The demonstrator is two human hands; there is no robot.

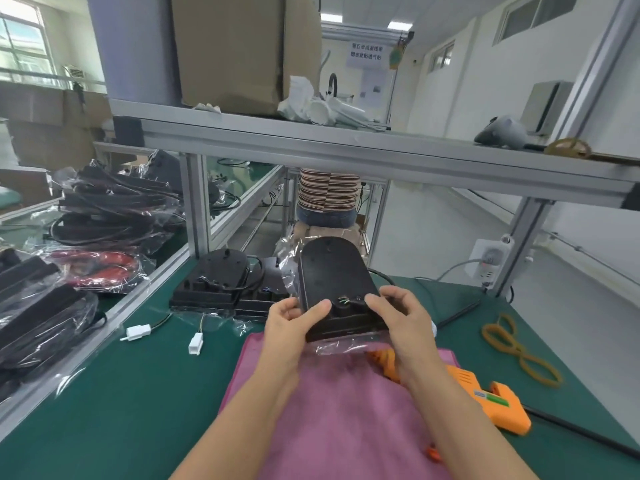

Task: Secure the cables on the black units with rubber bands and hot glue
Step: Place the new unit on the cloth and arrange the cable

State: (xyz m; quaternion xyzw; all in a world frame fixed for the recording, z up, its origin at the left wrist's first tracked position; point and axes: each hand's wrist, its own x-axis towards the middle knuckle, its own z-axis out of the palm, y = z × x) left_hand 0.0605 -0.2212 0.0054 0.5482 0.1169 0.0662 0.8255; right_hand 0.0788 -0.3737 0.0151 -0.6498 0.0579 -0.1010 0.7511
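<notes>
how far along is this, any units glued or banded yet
Nothing looks finished. Both hands, left and right, grip one black unit above the pink cloth. The glue gun and rubber bands lie untouched to the right. More units wait behind.

Single view only, head-mounted, wide-angle with strong barrel bend at the edges. Camera sits above the person's chest line, facing forward and tilted down at the green surface point(114, 393). Both forearms enter from the bottom edge; the hands, left hand point(294, 323) and right hand point(401, 317), sit close to the lens, just below frame centre, holding the black unit point(336, 282). Pink towel point(332, 410) fills the near bottom. Upper half looks under and past the aluminium shelf point(346, 150) down the factory aisle, far background. No second view, so no overlap.
</notes>
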